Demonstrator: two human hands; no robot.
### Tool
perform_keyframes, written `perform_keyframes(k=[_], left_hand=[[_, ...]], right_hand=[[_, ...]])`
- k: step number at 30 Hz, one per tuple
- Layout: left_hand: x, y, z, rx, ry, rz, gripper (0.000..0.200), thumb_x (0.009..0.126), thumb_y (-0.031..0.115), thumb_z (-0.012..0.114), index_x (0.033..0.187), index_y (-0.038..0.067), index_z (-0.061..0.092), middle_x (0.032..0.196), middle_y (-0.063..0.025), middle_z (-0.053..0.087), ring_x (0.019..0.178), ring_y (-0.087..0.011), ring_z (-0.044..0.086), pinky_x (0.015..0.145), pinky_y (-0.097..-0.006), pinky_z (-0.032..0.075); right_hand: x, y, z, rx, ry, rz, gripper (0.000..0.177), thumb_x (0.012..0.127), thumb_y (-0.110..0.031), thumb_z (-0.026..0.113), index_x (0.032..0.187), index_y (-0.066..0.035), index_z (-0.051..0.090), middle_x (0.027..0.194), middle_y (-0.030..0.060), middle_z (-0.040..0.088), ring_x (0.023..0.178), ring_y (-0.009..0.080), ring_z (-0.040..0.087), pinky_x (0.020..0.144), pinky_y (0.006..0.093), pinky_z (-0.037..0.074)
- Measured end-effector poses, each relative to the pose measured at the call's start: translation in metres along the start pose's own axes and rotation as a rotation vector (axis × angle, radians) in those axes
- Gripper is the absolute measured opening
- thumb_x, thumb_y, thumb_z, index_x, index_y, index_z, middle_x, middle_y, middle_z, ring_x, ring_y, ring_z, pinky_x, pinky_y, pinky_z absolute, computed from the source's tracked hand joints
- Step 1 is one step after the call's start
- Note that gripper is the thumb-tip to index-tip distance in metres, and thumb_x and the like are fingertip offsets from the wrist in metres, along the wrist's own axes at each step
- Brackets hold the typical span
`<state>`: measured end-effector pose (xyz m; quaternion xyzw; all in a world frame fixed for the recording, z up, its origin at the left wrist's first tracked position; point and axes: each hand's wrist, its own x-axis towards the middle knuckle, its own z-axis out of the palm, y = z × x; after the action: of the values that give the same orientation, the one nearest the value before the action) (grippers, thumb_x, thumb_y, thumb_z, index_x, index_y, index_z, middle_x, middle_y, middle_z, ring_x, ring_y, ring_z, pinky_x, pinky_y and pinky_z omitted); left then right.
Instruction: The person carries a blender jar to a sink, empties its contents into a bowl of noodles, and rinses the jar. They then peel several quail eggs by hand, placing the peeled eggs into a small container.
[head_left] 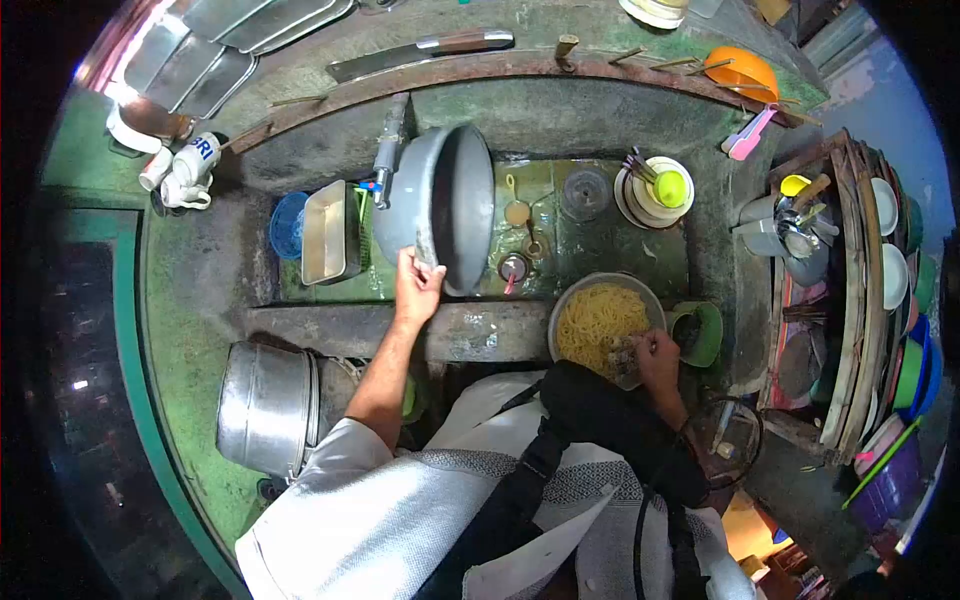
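A large grey metal basin (405, 200) stands tipped on its side in the sink, its mouth facing right. The fingers of my left hand (415, 288) are closed on its near rim. Yellow noodles (600, 318) fill a round bowl (557, 330) at the sink's front ledge. My right hand (658, 362) is closed at that bowl's right rim, partly over the noodles. Beside its fingertips is a small greyish, shiny patch that I cannot make out. Just right of the bowl stands a green container (708, 335) with dark contents.
In the sink are a rectangular tin (325, 235), a blue basket (287, 225), stacked bowls (655, 195) and small strainers (517, 213). A tap (386, 160) rises behind the basin. A knife (420, 52) lies on the back ledge. A big pot (265, 402) stands left; a dish rack (850, 290) stands right.
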<state>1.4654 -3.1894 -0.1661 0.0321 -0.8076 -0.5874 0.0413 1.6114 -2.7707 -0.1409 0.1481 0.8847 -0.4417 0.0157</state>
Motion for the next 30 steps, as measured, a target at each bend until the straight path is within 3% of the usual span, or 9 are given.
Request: perform_keyframes(k=[9,15,18,19,21,23,27,29,30], left_hand=[[0.013,-0.048,-0.084,-0.632,0.222,-0.427,0.034,0.085,-0.006,0.054,0.111,0.011,0.039,0.079,-0.0007,0.053,0.064,-0.0126,0.056,0.059,-0.0293,0.054],[0.007,-0.056,-0.105,-0.473,0.144,-0.702,0.045,0.087,-0.007,0.044,0.126,0.007,0.028,0.091,-0.0124,0.056,0.072,-0.0212,0.062,0.061,-0.0372,0.059],[0.002,-0.072,-0.086,-0.057,-0.162,-0.963,0.023,0.093,0.014,0.050,0.095,-0.008,0.055,0.085,-0.0209,0.065,0.063,-0.0200,0.066,0.051,-0.0301,0.056],[0.009,-0.044,-0.082,0.530,-0.425,-0.929,0.033,0.091,0.021,0.054,0.105,-0.009,0.056,0.097,-0.0258,0.064,0.077,-0.0264,0.068,0.063,-0.0361,0.056],[0.014,-0.049,-0.078,0.970,-0.416,-0.414,0.053,0.088,0.035,0.058,0.123,-0.005,0.049,0.102,-0.0258,0.063,0.095,-0.0338,0.064,0.080,-0.0403,0.050],[0.030,-0.004,-0.065,0.653,0.041,-0.242,0.061,0.085,0.035,0.061,0.135,0.005,0.041,0.110,-0.0256,0.060,0.105,-0.0358,0.058,0.089,-0.0410,0.046],[0.092,0.065,-0.061,0.682,0.226,0.349,0.052,0.084,0.034,0.064,0.122,0.001,0.052,0.105,-0.0239,0.059,0.096,-0.0329,0.059,0.077,-0.0407,0.047],[0.114,0.087,-0.072,0.792,-0.016,-0.066,0.047,0.083,0.039,0.064,0.109,0.000,0.060,0.102,-0.0236,0.060,0.094,-0.0345,0.059,0.079,-0.0414,0.047],[0.112,0.093,-0.077,0.782,0.029,-0.007,0.045,0.083,0.040,0.064,0.105,0.001,0.062,0.099,-0.0222,0.062,0.091,-0.0344,0.060,0.078,-0.0420,0.048]], right_hand=[[-0.001,0.001,0.001,0.044,0.018,-0.036,0.025,0.085,-0.015,0.056,0.070,-0.002,0.042,0.060,0.0092,0.040,0.056,0.0204,0.043,0.053,0.0350,0.038],[0.000,-0.005,0.004,-0.077,0.030,-0.033,0.026,0.086,-0.016,0.058,0.070,-0.003,0.043,0.061,0.0066,0.039,0.055,0.0178,0.039,0.054,0.0321,0.037],[0.005,-0.003,0.004,-0.045,0.022,0.004,0.027,0.085,-0.019,0.060,0.070,-0.003,0.044,0.060,0.0069,0.040,0.056,0.0176,0.039,0.055,0.0321,0.038],[0.005,-0.004,0.002,-0.056,-0.006,0.052,0.029,0.085,-0.020,0.061,0.070,-0.003,0.044,0.061,0.0074,0.042,0.056,0.0181,0.040,0.055,0.0325,0.039],[0.004,-0.005,0.003,-0.053,0.005,0.034,0.029,0.085,-0.020,0.062,0.070,-0.003,0.045,0.061,0.0079,0.044,0.057,0.0185,0.042,0.056,0.0328,0.040],[0.000,-0.007,-0.002,-0.057,0.027,0.029,0.029,0.085,-0.021,0.063,0.070,-0.003,0.046,0.062,0.0084,0.046,0.058,0.0188,0.044,0.056,0.0330,0.041],[0.001,-0.012,-0.002,-0.086,0.002,0.006,0.026,0.084,-0.020,0.063,0.073,-0.001,0.049,0.064,0.0107,0.051,0.062,0.0189,0.049,0.059,0.0348,0.043],[-0.001,-0.009,-0.002,-0.109,0.002,0.028,0.025,0.083,-0.020,0.063,0.074,-0.001,0.050,0.065,0.0116,0.053,0.063,0.0192,0.051,0.059,0.0358,0.043],[-0.002,-0.007,0.001,-0.030,0.016,0.038,0.024,0.083,-0.019,0.063,0.075,0.000,0.051,0.067,0.0125,0.054,0.065,0.0200,0.053,0.060,0.0367,0.044]])
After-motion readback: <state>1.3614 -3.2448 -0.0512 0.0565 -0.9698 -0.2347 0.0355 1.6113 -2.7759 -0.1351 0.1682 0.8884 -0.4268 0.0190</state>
